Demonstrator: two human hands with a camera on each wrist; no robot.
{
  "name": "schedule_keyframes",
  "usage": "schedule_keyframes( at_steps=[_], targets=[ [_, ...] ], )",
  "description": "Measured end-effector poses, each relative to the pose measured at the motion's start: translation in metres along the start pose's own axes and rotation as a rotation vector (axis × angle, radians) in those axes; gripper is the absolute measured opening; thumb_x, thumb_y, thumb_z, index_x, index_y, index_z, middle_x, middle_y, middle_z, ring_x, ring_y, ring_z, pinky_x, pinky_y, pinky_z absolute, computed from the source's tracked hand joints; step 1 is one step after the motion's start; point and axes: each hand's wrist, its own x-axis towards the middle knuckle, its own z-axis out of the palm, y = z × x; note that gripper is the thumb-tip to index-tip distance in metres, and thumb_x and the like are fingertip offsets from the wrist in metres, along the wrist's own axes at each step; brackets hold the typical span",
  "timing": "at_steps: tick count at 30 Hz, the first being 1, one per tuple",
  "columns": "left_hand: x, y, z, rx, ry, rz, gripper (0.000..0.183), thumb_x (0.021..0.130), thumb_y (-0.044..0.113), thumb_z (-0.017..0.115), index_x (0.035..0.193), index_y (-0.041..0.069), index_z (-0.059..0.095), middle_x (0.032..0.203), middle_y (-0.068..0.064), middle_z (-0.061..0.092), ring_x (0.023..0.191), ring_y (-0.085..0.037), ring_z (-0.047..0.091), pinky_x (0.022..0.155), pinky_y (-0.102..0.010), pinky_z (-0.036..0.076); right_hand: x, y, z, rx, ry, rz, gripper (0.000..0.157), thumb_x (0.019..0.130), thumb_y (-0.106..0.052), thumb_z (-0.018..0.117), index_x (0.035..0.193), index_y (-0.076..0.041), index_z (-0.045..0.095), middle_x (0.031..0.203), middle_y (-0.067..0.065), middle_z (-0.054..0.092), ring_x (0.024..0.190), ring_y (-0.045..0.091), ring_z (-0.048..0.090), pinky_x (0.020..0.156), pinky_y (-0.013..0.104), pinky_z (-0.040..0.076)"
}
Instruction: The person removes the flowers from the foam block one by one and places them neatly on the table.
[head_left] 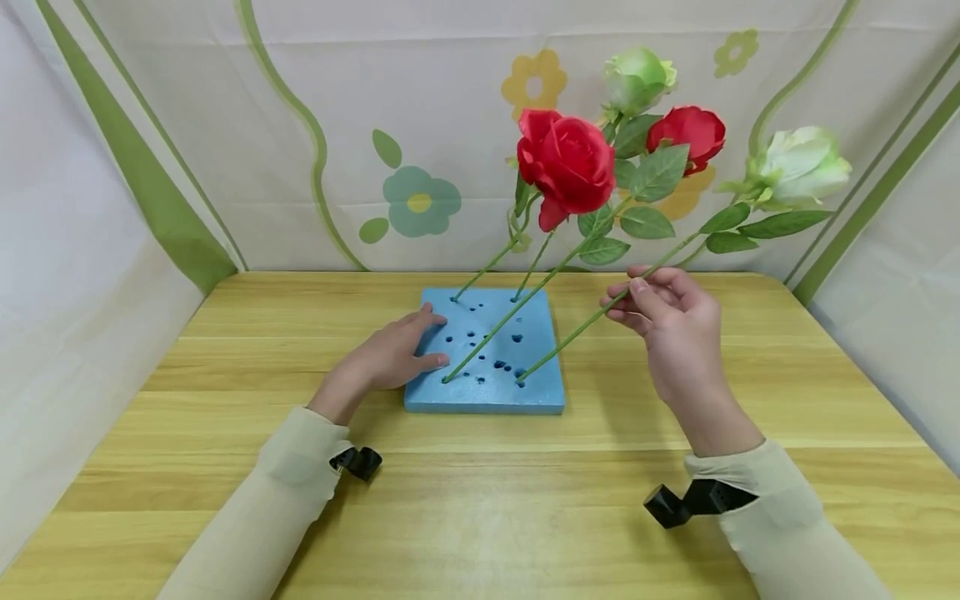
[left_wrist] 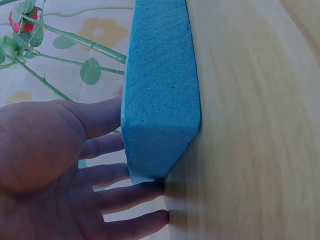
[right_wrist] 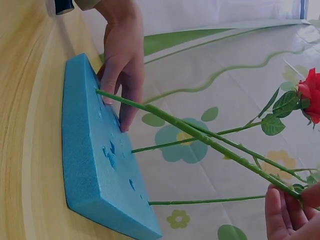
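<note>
My right hand [head_left: 678,333] pinches the green stem of a white-green rose [head_left: 798,171] between thumb and fingers. In the head view the stem's lower end overlaps a hole at the front right of a blue foam block [head_left: 483,400]; the right wrist view shows the stem's end [right_wrist: 150,107] apart from the block. My left hand [head_left: 390,350] rests at the block's left side, thumb and forefinger on its top and other fingers extended along the side. Three other stems stand tilted in the block, one [head_left: 502,325] from the front-left hole.
Two red roses [head_left: 566,162] and another green-white rose [head_left: 636,81] lean over the back right, among leaves [head_left: 660,173]. Several holes [head_left: 517,338] dot the block's top. A wooden table [head_left: 480,517] lies under it, with a flower-print curtain [head_left: 300,208] behind.
</note>
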Motion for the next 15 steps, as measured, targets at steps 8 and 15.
schedule_keyframes(
  at_steps=[8,15],
  targets=[
    [0.0007,0.0003,-0.0003,0.000,-0.004,-0.008,0.067,0.107,0.032,0.065,0.165,0.009,0.038,0.179,-0.017,0.012,0.165,-0.040,0.019,0.132,-0.059,0.023,0.0043,0.0032,-0.0066,0.058,-0.005,0.037,0.018,0.105,-0.010,0.066,0.111,0.004,0.056,0.096,0.009,0.074,0.085,0.023,0.077,0.079,0.028,0.066],
    [0.0017,-0.0011,0.0005,-0.001,-0.003,-0.008,0.067,0.108,0.032,0.064,0.165,0.010,0.038,0.179,-0.017,0.011,0.165,-0.040,0.018,0.132,-0.060,0.022,0.0074,0.0068,-0.0101,0.090,0.007,0.090,0.012,0.105,-0.008,0.065,0.109,0.002,0.060,0.089,0.010,0.078,0.081,0.022,0.078,0.078,0.029,0.066]
  ],
)
